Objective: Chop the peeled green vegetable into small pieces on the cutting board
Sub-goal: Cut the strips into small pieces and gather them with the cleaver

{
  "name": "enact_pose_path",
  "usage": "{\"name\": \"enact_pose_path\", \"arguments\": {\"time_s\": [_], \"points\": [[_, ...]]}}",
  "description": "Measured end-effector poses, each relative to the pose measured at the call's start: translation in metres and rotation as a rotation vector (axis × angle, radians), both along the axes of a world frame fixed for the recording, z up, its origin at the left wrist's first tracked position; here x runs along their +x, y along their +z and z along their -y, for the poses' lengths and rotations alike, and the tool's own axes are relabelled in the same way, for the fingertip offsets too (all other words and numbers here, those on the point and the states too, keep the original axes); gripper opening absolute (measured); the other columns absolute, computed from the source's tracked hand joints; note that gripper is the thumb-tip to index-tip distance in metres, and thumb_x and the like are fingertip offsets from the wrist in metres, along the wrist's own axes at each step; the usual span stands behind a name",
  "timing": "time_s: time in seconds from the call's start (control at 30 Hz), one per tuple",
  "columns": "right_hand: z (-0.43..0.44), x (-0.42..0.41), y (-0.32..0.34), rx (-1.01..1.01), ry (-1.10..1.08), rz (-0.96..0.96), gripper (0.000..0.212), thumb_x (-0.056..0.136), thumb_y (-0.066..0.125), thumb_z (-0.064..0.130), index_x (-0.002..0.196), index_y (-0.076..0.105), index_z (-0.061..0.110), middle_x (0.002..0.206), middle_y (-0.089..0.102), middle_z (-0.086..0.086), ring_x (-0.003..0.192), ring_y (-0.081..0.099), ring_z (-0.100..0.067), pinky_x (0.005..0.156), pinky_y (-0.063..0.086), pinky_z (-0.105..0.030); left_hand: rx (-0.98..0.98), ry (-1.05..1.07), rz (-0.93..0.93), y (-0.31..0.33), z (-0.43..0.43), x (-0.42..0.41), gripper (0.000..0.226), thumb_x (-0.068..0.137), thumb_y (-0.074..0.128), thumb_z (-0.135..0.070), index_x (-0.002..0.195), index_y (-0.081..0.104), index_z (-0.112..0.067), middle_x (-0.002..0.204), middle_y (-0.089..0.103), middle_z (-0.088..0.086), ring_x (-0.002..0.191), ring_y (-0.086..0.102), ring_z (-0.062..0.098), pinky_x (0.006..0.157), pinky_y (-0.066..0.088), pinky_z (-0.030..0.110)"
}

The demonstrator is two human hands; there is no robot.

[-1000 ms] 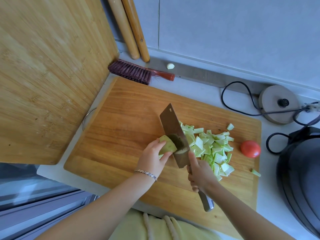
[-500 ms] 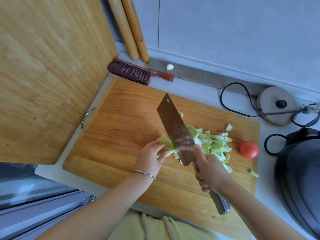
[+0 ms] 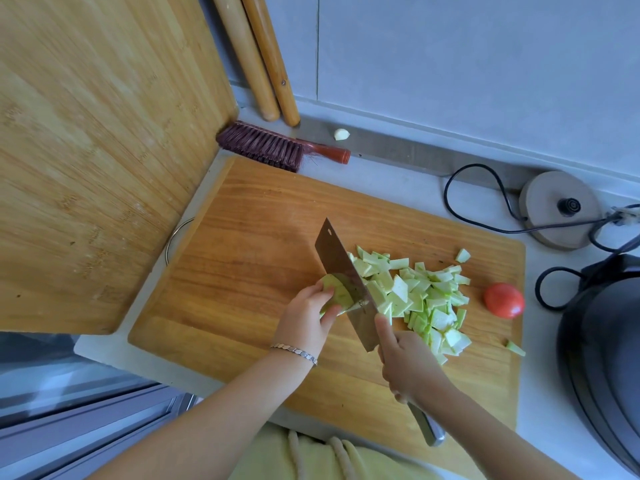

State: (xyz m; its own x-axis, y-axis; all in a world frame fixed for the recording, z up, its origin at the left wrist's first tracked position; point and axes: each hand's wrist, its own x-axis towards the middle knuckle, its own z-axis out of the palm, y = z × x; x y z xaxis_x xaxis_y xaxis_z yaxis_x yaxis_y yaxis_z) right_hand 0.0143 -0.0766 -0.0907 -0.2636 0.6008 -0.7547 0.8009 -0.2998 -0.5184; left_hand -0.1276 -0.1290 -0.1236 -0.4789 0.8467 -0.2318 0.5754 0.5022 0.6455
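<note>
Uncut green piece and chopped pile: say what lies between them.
The cleaver, blade down, stands between the uncut green piece and the chopped pile, in the head view.

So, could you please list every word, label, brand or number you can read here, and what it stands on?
No text can be read in this view.
Cleaver: any mark on the blade is too blurred to read.
Kettle base, brush, cutting board: no lettering visible.

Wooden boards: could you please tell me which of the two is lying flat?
The darker cutting board under the cleaver and chopped green pieces; the paler bamboo board at the left stands propped up.
</note>
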Motion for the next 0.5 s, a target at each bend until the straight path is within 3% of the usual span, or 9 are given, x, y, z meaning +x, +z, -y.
{"name": "enact_pose_path", "arguments": {"time_s": [0.13,0.3,0.5], "points": [[0.005,-0.009,-0.019,0.045,-0.004,-0.014,0.053,0.094,0.027,0.055,0.064,0.037,0.012,0.05,0.031,-0.001,0.042,0.027,-0.015,0.049,0.027,-0.029,0.005,0.013,0.005,-0.001,0.001,0.001,0.037,0.087,0.059,-0.025,0.121,0.058,-0.01,0.131,0.053,0.008,0.121,0.05,0.019,0.097,0.038,0.02],[-0.009,-0.003,-0.006,-0.131,-0.181,-0.116,0.056,0.095,0.029,0.056,0.056,0.031,0.015,0.041,0.025,0.003,0.034,0.022,-0.014,0.041,0.023,-0.021,0.0,0.014,0.026,-0.002,0.003,-0.002,0.039,0.088,0.058,-0.026,0.124,0.055,-0.013,0.134,0.051,0.005,0.123,0.048,0.016,0.098,0.036,0.019],[-0.022,0.007,0.027,-0.11,-0.148,-0.139,0.057,0.094,0.031,0.057,0.059,0.035,0.013,0.042,0.026,0.001,0.034,0.023,-0.015,0.041,0.024,-0.021,0.008,0.015,0.017,-0.002,0.004,-0.004,0.041,0.087,0.06,-0.024,0.124,0.055,-0.009,0.129,0.055,0.006,0.119,0.051,0.018,0.098,0.039,0.023]]}}
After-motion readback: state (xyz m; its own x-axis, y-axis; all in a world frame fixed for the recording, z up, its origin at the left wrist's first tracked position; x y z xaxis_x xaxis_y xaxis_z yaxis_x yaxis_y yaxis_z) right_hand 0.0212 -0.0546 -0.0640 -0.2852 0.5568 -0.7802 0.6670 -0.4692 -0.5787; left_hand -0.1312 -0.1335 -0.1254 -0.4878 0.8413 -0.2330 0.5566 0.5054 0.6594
